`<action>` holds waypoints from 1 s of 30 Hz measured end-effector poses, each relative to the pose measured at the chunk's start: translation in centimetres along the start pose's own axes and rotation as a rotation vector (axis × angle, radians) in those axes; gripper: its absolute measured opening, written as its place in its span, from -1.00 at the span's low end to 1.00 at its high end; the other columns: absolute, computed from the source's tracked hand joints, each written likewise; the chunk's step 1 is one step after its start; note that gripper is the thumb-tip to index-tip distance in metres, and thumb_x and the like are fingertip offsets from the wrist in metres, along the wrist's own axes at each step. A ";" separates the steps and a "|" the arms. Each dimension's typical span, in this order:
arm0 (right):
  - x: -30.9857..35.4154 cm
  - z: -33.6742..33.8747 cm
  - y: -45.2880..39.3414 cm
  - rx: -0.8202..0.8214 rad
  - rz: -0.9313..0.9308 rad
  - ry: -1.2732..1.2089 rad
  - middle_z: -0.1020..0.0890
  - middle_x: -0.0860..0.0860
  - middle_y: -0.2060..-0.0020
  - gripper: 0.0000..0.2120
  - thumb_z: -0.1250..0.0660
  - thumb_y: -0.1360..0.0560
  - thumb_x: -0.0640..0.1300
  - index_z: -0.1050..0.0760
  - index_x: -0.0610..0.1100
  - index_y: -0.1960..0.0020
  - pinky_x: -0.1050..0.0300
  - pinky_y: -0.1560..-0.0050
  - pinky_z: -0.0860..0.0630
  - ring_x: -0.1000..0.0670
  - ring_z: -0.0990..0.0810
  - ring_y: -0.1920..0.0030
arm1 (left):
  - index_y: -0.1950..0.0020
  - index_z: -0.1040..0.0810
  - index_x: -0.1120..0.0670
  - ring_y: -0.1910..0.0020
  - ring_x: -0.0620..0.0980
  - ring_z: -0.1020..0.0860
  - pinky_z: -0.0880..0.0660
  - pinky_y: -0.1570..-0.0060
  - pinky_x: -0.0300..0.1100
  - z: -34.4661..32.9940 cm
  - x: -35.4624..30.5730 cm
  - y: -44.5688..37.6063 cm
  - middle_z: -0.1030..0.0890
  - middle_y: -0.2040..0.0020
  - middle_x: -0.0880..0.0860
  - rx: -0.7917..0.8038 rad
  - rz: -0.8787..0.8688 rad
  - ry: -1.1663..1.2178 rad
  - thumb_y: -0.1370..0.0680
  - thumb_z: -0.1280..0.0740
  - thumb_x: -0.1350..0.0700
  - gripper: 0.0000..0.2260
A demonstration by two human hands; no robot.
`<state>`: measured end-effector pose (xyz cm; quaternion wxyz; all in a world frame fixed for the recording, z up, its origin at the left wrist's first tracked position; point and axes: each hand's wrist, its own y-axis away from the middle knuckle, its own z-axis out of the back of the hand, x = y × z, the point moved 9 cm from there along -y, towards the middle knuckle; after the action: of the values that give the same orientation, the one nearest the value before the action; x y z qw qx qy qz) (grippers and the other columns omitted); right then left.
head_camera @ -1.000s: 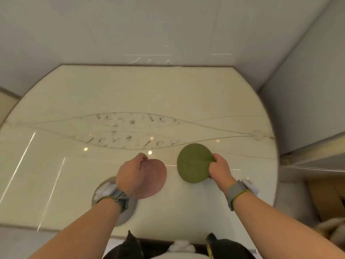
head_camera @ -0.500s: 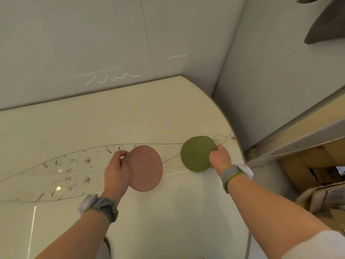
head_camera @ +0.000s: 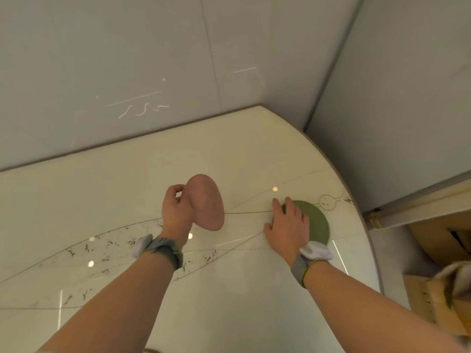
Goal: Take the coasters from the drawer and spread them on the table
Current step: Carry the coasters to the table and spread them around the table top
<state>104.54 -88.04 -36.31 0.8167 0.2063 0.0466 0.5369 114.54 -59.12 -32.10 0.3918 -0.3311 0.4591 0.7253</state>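
Two coasters, one down and one in the air.
Your right hand (head_camera: 288, 226) lay flat, fingers spread, pressing the round green felt coaster (head_camera: 317, 222) to the table (head_camera: 229, 289) at right of centre; your left hand (head_camera: 177, 211) pinched the round pink felt coaster (head_camera: 207, 202), tilted for placing.

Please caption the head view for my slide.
Left hand holds pink coaster aloft; right hand presses green coaster onto table.

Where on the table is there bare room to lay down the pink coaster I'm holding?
The left hand holds the pink coaster above the table. Bare patches: the strip between the coaster and the back wall, and the wide area left of it. The right edge is taken: the right hand presses the green coaster there.
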 end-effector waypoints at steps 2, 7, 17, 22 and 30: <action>2.8 -1.6 -0.5 0.053 0.078 0.075 -0.09 -0.22 -0.64 -0.18 -0.21 -0.52 0.29 -0.02 0.02 -0.66 -0.30 -0.53 -0.12 -0.27 -0.15 -0.59 | -0.13 -0.53 -0.04 0.25 0.04 -0.51 -0.45 0.29 -0.10 -0.5 -0.9 -2.2 -0.58 0.19 0.08 0.003 0.001 0.019 -0.66 -0.22 0.12 -0.87; 5.1 -3.6 -1.3 0.134 0.048 0.234 0.13 -0.37 -0.62 0.03 -0.14 -0.45 0.49 0.19 -0.01 -0.67 -0.40 -0.54 0.06 -0.44 0.02 -0.59 | -0.02 -0.51 -0.11 0.18 0.06 -0.55 -0.51 0.15 0.02 -2.3 -4.8 -7.5 -0.62 0.16 0.06 0.010 -0.026 0.119 -0.67 -0.23 0.11 -0.87; 6.2 -3.3 -2.1 0.160 0.057 0.296 0.17 -0.44 -0.59 0.07 -0.17 -0.47 0.49 0.28 -0.06 -0.66 -0.38 -0.56 0.01 -0.49 -0.01 -0.58 | -0.25 -0.45 0.00 0.06 0.05 -0.63 -0.69 0.17 -0.01 -2.3 -3.3 -15.6 -0.61 0.00 0.06 -0.168 0.172 0.311 -0.68 -0.20 0.19 -0.82; 6.5 -3.2 -2.2 0.165 0.060 0.300 0.16 -0.45 -0.59 0.08 -0.17 -0.47 0.49 0.29 -0.07 -0.66 -0.39 -0.56 0.00 -0.50 -0.01 -0.57 | -0.40 -0.42 0.03 -0.04 0.13 -0.62 -0.67 -0.03 0.07 -1.4 -0.5 -16.4 -0.60 -0.13 0.12 -0.193 0.207 0.155 -0.64 -0.25 0.15 -0.68; 6.4 -3.4 -2.3 0.161 0.049 0.303 0.15 -0.46 -0.59 0.10 -0.20 -0.45 0.50 0.26 -0.06 -0.67 -0.37 -0.56 -0.03 -0.50 -0.03 -0.57 | -0.51 -0.39 0.00 -0.07 0.21 -0.63 -0.59 -0.10 0.04 -0.2 -0.1 -17.3 -0.64 -0.21 0.21 -0.212 0.175 0.035 -0.58 -0.26 0.15 -0.53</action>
<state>108.23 -82.11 -39.33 0.7679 0.1889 0.2072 0.5760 129.71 -54.66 -39.18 0.2819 -0.3416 0.4139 0.7953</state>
